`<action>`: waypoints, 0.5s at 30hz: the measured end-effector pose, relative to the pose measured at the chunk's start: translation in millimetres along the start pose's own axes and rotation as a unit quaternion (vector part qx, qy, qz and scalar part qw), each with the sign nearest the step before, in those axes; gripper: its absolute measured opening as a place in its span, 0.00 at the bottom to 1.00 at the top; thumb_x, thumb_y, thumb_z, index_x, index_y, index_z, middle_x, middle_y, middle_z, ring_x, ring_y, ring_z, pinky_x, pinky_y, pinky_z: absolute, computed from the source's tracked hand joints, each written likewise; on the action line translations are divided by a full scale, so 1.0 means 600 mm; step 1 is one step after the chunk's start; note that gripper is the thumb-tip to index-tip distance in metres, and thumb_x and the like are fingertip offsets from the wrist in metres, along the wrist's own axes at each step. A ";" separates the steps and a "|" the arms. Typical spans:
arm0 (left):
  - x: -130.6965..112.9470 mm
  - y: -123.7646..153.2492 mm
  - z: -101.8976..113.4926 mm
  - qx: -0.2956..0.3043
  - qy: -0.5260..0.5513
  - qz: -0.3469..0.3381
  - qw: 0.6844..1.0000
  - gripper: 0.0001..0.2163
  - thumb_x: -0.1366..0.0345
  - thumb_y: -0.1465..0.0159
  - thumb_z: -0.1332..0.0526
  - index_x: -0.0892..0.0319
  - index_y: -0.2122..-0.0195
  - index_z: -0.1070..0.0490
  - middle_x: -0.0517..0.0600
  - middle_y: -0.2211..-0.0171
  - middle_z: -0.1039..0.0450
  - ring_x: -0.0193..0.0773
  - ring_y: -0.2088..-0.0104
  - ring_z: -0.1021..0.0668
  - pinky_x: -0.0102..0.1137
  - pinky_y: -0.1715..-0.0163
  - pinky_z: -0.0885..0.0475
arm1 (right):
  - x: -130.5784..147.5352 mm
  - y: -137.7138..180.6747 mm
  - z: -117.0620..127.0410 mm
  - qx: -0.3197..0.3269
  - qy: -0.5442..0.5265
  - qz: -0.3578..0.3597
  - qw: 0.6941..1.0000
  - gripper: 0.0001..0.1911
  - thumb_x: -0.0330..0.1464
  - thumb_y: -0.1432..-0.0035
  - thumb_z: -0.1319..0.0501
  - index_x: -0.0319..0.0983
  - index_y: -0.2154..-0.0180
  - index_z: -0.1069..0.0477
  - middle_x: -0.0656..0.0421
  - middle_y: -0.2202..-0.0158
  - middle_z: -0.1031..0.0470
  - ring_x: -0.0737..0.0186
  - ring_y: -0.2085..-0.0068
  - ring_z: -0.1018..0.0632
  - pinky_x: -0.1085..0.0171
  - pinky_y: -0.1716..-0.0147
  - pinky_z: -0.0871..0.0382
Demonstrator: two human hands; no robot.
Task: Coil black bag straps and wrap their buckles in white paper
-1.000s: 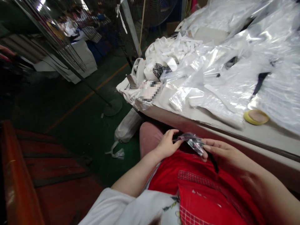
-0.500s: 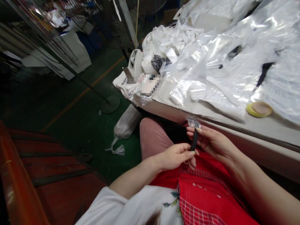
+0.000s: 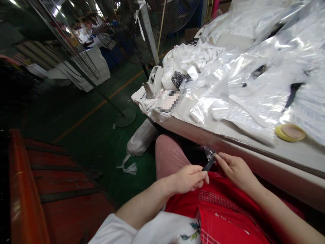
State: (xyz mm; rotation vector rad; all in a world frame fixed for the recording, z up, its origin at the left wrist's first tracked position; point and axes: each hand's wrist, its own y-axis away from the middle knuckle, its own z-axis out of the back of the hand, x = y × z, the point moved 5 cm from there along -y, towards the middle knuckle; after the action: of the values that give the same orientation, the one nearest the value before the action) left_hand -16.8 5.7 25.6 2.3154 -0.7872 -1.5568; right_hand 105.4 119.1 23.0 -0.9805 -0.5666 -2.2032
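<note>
Over my lap, my left hand is closed in a pinch on the lower end of a short black strip. My right hand pinches the strip's upper end together with a small clear plastic bag. Both hands sit just below the table's front edge, above my red apron.
The table holds a heap of clear plastic bags, white fabric strips, a tape dispenser and a yellow tape roll. A white sack stands on the green floor by the table leg. A red bench lies to my left.
The hands came closer together over the lap. The crumpled bag and dangling black strip of a second ago are now held taut and short between both pinches.
</note>
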 end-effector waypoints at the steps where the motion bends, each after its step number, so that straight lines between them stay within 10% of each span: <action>1: -0.003 0.003 -0.001 0.008 0.012 0.002 1.000 0.18 0.48 0.39 0.41 0.61 0.70 0.35 0.36 0.86 0.48 0.24 0.86 0.47 0.24 0.84 0.53 | 0.003 0.002 -0.001 0.008 0.010 0.005 1.000 0.24 0.48 0.34 0.52 0.42 0.77 0.37 0.61 0.81 0.31 0.63 0.78 0.32 0.65 0.76 0.38; 4: -0.017 0.017 -0.003 0.035 0.052 0.006 0.998 0.17 0.50 0.40 0.39 0.61 0.71 0.34 0.36 0.87 0.49 0.24 0.87 0.47 0.25 0.85 0.54 | 0.002 0.004 0.016 -0.032 0.054 0.001 0.998 0.23 0.50 0.38 0.47 0.42 0.77 0.35 0.59 0.79 0.28 0.60 0.76 0.28 0.63 0.72 0.34; 7: -0.036 0.038 -0.001 0.055 0.091 -0.002 0.994 0.16 0.53 0.39 0.38 0.62 0.71 0.33 0.37 0.88 0.49 0.24 0.87 0.48 0.25 0.86 0.54 | -0.002 0.001 0.036 -0.071 -0.020 0.036 0.997 0.20 0.48 0.40 0.45 0.43 0.54 0.28 0.52 0.52 0.23 0.49 0.52 0.24 0.55 0.50 0.32; 10: -0.055 0.057 0.001 0.068 0.130 -0.023 0.989 0.15 0.55 0.39 0.37 0.64 0.71 0.32 0.37 0.88 0.50 0.24 0.87 0.49 0.25 0.86 0.55 | 0.002 -0.008 0.009 0.053 -0.164 0.072 0.982 0.31 0.44 0.40 0.44 0.46 0.37 0.42 0.55 0.35 0.38 0.48 0.36 0.37 0.50 0.37 0.47; 15: -0.096 0.044 0.015 0.005 0.228 -0.167 0.959 0.13 0.56 0.40 0.35 0.63 0.66 0.29 0.41 0.85 0.40 0.28 0.85 0.35 0.26 0.79 0.39 | 0.045 -0.011 -0.084 0.166 -0.257 0.059 0.950 0.21 0.47 0.37 0.46 0.40 0.56 0.25 0.53 0.58 0.21 0.50 0.54 0.23 0.55 0.50 0.29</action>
State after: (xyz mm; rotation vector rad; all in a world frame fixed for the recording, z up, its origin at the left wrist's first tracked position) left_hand -49.3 17.0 79.8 2.7667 -0.3024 -1.0423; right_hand 62.4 82.8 11.8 -1.3624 -1.0443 -1.6650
